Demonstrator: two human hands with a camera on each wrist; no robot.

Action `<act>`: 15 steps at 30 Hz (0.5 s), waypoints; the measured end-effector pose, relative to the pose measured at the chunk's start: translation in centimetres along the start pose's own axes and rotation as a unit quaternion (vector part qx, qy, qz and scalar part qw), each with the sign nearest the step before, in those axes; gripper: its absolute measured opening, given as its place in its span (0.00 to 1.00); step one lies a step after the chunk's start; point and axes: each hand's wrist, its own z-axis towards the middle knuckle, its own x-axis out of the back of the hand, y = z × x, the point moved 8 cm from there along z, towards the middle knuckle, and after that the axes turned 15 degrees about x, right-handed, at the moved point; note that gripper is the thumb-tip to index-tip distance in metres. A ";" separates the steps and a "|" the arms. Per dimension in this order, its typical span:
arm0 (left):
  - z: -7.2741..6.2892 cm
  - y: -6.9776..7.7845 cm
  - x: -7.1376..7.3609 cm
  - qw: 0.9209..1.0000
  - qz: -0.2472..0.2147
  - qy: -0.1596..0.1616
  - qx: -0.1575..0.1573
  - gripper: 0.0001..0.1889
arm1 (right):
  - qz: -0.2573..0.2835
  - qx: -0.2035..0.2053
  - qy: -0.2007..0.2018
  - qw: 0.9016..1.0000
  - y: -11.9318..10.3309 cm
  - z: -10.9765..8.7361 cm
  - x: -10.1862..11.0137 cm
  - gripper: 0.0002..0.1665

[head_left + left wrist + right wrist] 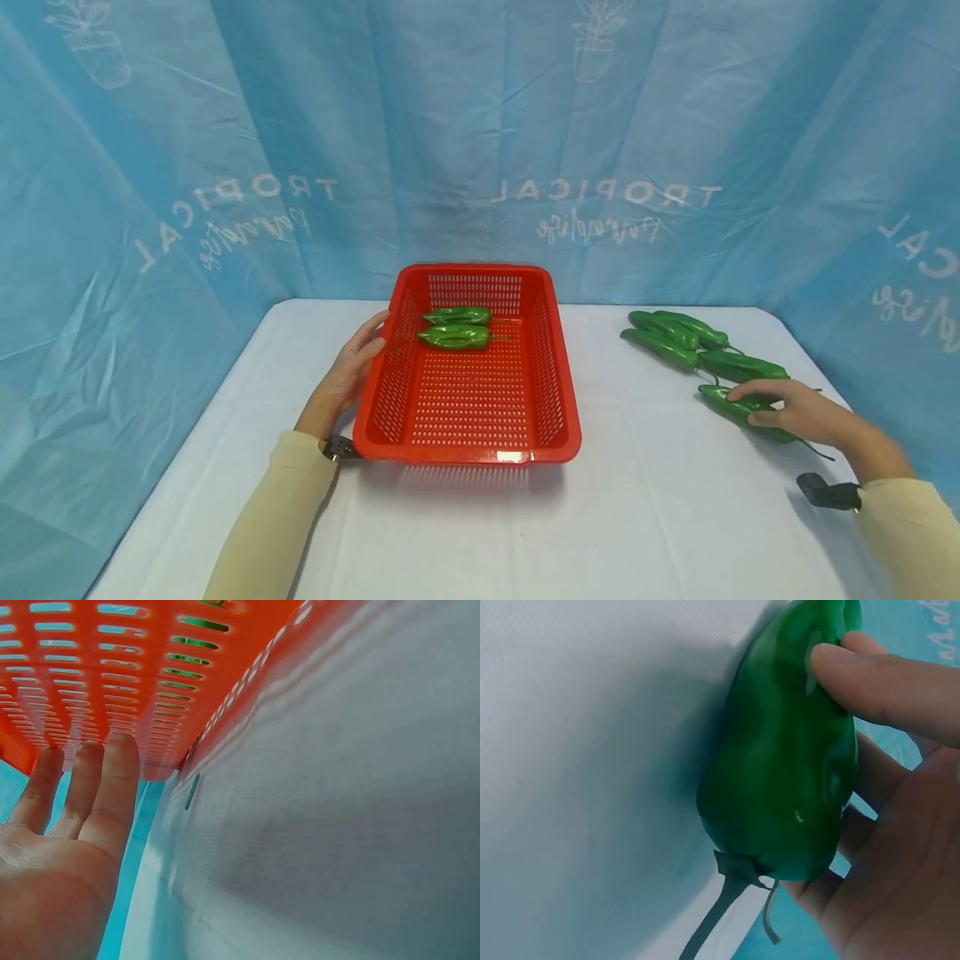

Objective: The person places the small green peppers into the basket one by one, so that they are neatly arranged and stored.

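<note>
On the right side of the table, my right hand (813, 412) holds a long green pepper (723, 402) between thumb and fingers. The right wrist view shows this green pepper (780, 772) up close, its stem pointing down and the thumb on its side. My left hand (352, 367) is at the left side of a red perforated plastic basket (465, 454). In the left wrist view its fingers (116, 780) are extended, tips at the basket wall (112, 675). Inside the basket, two green peppers (453, 337) lie side by side near the back.
Several more green peppers (660, 348) lie in a loose group at the back right, just beyond my right hand. A white cloth (637, 517) covers the table. Blue printed curtains (465, 125) hang behind it and at both sides.
</note>
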 end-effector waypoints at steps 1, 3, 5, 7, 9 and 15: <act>0.0 0.0 0.0 1.000 0.001 0.001 0.000 0.29 | 0.001 -0.001 0.002 1.000 0.0 0.0 0.0 0.19; 0.0 0.0 0.0 1.000 0.002 0.002 0.001 0.29 | -0.001 -0.001 0.007 1.000 0.1 -0.1 0.0 0.19; -0.1 0.0 0.0 1.000 0.003 0.003 0.002 0.29 | 0.001 0.000 0.010 1.000 0.2 -0.2 -0.1 0.19; -0.1 0.1 0.0 1.000 0.008 0.003 0.002 0.29 | 0.003 0.001 0.011 1.000 0.2 -0.3 -0.1 0.19; -0.1 0.1 -0.1 1.000 0.010 0.003 0.002 0.29 | 0.009 0.002 0.007 1.000 0.3 -0.4 -0.1 0.19; -0.1 0.1 0.0 1.000 0.015 0.007 0.002 0.29 | 0.013 -0.004 0.002 1.000 0.3 -0.6 0.0 0.22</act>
